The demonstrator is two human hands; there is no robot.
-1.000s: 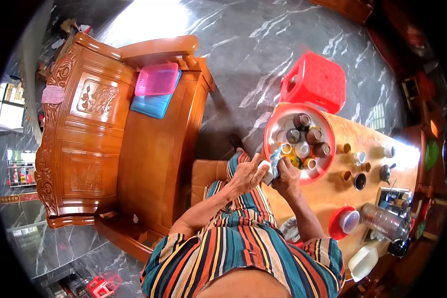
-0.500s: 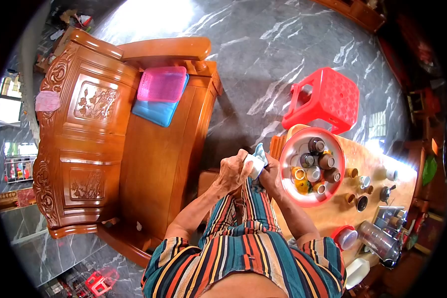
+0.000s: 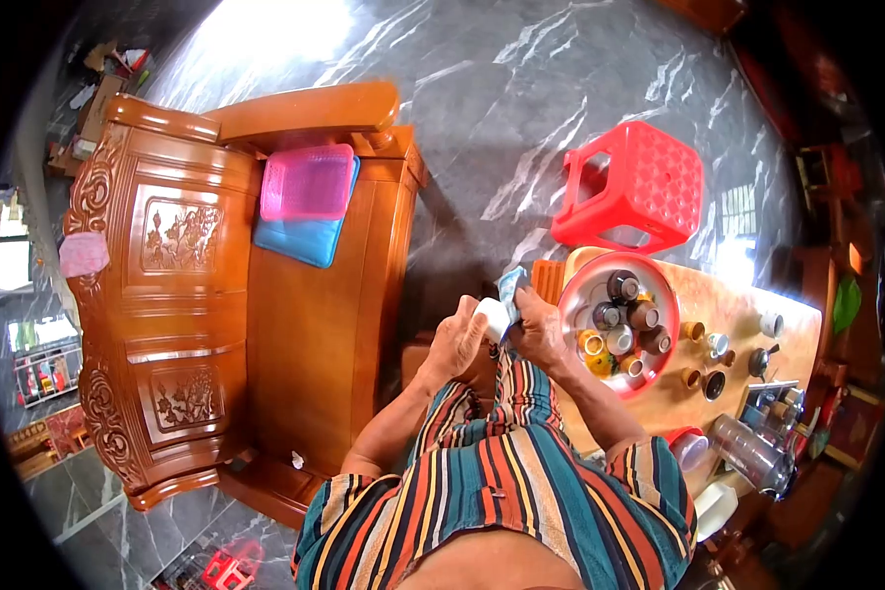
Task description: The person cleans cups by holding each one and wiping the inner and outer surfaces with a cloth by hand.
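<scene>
My left hand [image 3: 456,341] is closed around a small white cup [image 3: 493,320], held above my lap. Close against the cup, my right hand [image 3: 542,330] grips a light blue cloth [image 3: 510,284], which sticks up past my fingers. The part of the cloth at the cup is mostly hidden by my hand. Just right of my right hand, a round red-rimmed tray [image 3: 567,295] holds several small cups in brown, yellow and grey, among them a dark brown cup [image 3: 622,285].
The tray stands on a wooden table [image 3: 649,418] with more small cups, a clear jug [image 3: 742,447] and a white container [image 3: 715,508]. A red plastic stool [image 3: 649,187] is beyond it. On my left, a carved wooden bench [image 3: 305,344] carries pink and blue baskets [image 3: 310,182].
The white cup has turned and shifted slightly left in my left hand. My right hand and the cloth have moved a little. The whole view has swung slightly.
</scene>
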